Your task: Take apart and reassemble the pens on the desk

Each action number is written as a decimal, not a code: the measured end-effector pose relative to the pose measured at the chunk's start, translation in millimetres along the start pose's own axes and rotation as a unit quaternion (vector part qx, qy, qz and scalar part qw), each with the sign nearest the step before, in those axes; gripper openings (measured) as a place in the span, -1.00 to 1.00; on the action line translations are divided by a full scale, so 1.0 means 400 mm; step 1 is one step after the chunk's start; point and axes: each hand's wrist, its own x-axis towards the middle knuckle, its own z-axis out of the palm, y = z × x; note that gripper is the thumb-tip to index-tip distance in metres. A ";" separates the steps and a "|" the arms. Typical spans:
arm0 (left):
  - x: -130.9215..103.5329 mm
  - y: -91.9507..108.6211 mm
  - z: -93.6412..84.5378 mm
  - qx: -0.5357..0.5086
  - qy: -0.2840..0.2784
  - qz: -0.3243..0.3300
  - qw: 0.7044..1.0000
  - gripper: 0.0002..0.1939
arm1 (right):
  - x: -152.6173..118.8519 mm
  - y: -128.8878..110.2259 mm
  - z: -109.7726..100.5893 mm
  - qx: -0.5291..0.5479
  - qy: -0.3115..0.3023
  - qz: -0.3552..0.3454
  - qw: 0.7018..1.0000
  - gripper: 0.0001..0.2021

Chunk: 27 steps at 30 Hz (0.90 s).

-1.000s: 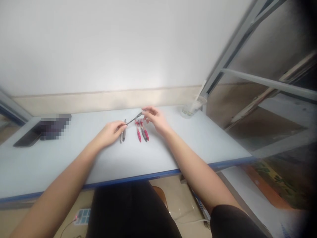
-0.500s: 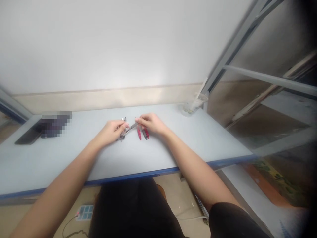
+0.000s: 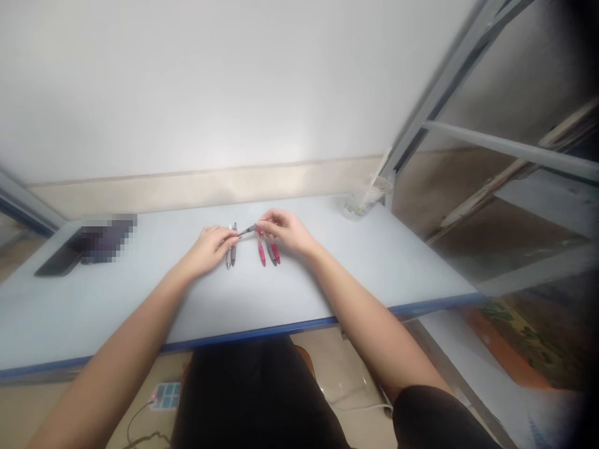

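A dark grey pen (image 3: 248, 230) is held between my two hands above the table, tilted up slightly to the right. My left hand (image 3: 210, 251) pinches its left end between thumb and fingers. The right end is in the closed fingertips of my right hand (image 3: 289, 234). Below my left fingers lie a silver pen (image 3: 228, 258) and a grey pen (image 3: 233, 255), side by side and partly covered. Under my right hand are a red pen (image 3: 261, 254), a dark grey pen (image 3: 271, 255) and a second red pen (image 3: 276, 252), their upper parts hidden.
The pale blue table (image 3: 299, 287) has a dark blue front edge. A dark phone (image 3: 58, 257) lies at its left beside a blurred dark item (image 3: 105, 240). A clear cup (image 3: 360, 202) with a straw stands at the back right. On the floor is a power strip (image 3: 166, 396).
The held pen has turned from a steeper slant to a flatter one, and its lower left end has risen off the pens on the left. More of those two pens shows now.
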 end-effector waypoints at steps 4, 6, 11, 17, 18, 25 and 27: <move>-0.004 0.002 0.000 0.045 0.048 0.022 0.998 -0.65 | -0.001 0.002 -0.001 -0.069 0.003 0.016 0.997 -0.54; -0.005 0.001 -0.001 0.070 0.069 0.030 0.995 -0.66 | -0.003 -0.001 0.000 -0.102 -0.009 0.033 0.994 -0.46; -0.004 -0.013 0.001 0.075 0.093 0.033 0.992 -0.65 | -0.007 -0.008 -0.005 -0.077 -0.029 0.022 0.996 -0.79; -0.004 -0.040 -0.002 0.046 0.095 0.070 0.992 -0.60 | -0.018 -0.010 -0.009 -0.104 -0.104 0.032 0.989 -0.70; -0.005 -0.040 -0.004 0.045 0.091 0.075 0.992 -0.60 | -0.020 -0.013 -0.009 -0.112 -0.110 0.029 0.987 -0.72; -0.012 -0.013 0.001 0.045 0.090 0.113 0.988 -0.60 | -0.033 -0.043 -0.012 -0.143 -0.084 0.057 0.984 -0.46; -0.012 -0.010 0.005 0.054 0.094 0.120 0.987 -0.61 | -0.033 -0.041 -0.013 -0.139 -0.074 0.051 0.986 -0.52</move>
